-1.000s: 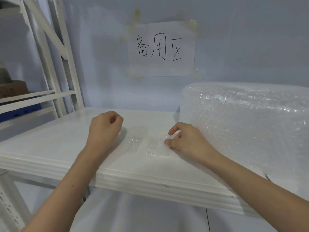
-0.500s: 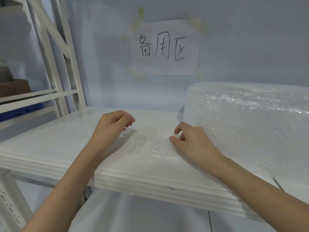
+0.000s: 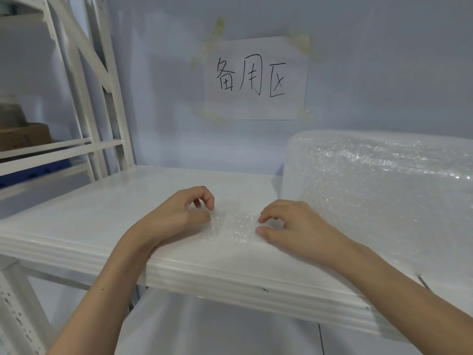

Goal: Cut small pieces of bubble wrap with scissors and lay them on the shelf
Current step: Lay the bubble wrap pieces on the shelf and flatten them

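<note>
Two small cut pieces of bubble wrap lie flat, side by side, on the white shelf [image 3: 76,226] near its front edge: a left piece [image 3: 217,222] and a right piece [image 3: 243,228]. My left hand [image 3: 179,213] rests on the shelf with its fingers curled; its thumb tip touches the left piece's left edge and the forefinger hovers just above. My right hand [image 3: 291,226] has thumb and forefinger tips pinched at the right piece's right edge. No scissors are in view.
A big roll of bubble wrap [image 3: 378,201] fills the shelf's right side, close behind my right hand. A paper sign [image 3: 256,78] is taped to the wall. White shelf uprights [image 3: 102,98] stand at the left, with a cardboard box [image 3: 23,134] beyond them.
My left hand has slid right from beside the pieces until its thumb meets the left piece, and its fist has loosened. My right hand stays at the right piece's edge.
</note>
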